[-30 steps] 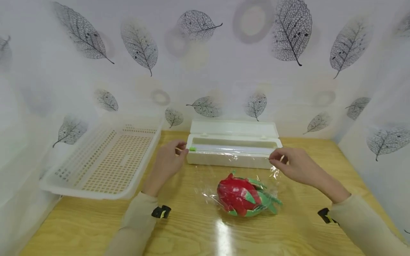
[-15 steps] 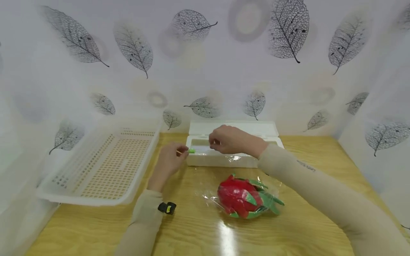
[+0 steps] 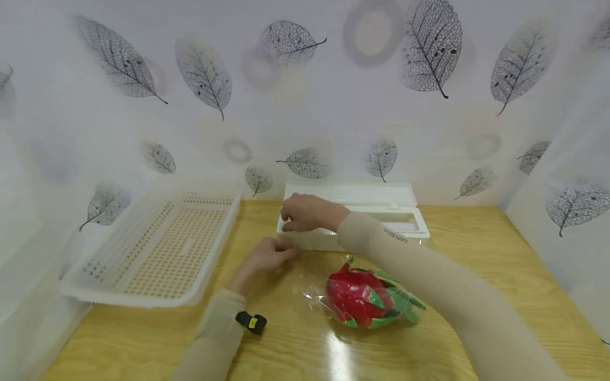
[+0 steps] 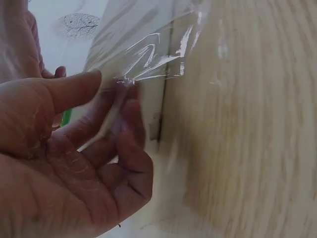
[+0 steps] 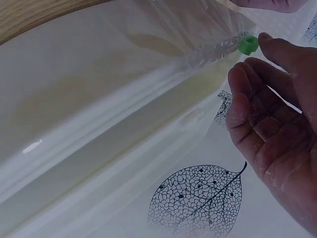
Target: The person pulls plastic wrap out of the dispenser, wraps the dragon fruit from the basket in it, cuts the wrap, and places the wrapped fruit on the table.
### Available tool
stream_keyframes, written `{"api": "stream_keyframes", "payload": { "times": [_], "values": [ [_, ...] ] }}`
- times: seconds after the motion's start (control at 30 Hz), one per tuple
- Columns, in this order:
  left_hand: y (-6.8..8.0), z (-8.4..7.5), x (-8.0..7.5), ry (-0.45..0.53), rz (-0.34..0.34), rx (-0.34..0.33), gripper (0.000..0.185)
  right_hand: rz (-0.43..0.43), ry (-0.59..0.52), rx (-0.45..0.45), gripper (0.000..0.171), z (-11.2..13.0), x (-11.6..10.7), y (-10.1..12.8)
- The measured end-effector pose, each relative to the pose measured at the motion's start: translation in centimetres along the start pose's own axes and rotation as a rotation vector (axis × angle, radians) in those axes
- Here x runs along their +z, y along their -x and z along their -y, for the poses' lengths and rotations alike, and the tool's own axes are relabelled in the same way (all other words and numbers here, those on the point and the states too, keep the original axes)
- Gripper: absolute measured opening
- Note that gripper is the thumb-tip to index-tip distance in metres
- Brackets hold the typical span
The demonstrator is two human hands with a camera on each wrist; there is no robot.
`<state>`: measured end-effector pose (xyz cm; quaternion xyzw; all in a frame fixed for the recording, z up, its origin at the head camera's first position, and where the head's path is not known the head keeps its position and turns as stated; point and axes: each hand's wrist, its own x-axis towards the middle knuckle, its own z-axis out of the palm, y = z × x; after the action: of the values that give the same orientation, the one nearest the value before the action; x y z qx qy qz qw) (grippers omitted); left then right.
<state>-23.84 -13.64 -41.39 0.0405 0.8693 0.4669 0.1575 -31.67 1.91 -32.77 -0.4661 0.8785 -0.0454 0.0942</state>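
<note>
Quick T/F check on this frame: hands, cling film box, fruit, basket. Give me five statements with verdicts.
1. The left hand pinches the edge of the cling film. True.
2. The right hand rests on the fruit. False: it is at the left end of the cling film box, by the green slider.
3. The box's lid is closed. False: it stands open toward the wall.
4. The red and green fruit lies on film on the table, nearer the person than the box. True.
5. The white basket holds the fruit. False: nothing shows in the basket, which sits left of the box.
</note>
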Motion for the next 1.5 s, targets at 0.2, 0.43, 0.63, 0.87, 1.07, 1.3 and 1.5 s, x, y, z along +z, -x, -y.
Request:
{"api": "stream_keyframes", "payload": {
  "times": [0.2,0.43,0.63,0.87,1.07,1.3,1.5],
  "values": [
    [0.2,-0.2,0.2,0.02,0.009,-0.002,0.023,-0.007,-0.048,0.002,0.026,0.0,0.3,-0.2],
    [0.4,-0.4,0.1,0.001,0.009,0.033,0.024,-0.021,-0.037,-0.004,0.024,-0.2,0.3,0.0],
    [0.3,0.0,0.1,0.049,0.01,0.002,0.024,-0.038,-0.034,-0.02,0.019,-0.6,0.8,0.3],
    [0.2,0.6,0.1,0.064,0.02,0.009,0.022,-0.046,-0.021,-0.035,0.02,-0.6,1.4,0.4],
    [0.0,0.8,0.0,0.051,-0.019,-0.01,0.026,-0.069,-0.018,-0.05,0.017,-0.6,1.6,0.5],
    [-0.5,0.5,0.3,0.053,-0.178,0.07,0.028,-0.074,-0.025,-0.038,0.008,-0.3,1.4,0.6],
    [-0.6,0.4,0.7,0.092,-0.253,0.09,0.021,-0.125,-0.036,-0.048,0.008,-0.3,1.5,0.8]
  ]
}}
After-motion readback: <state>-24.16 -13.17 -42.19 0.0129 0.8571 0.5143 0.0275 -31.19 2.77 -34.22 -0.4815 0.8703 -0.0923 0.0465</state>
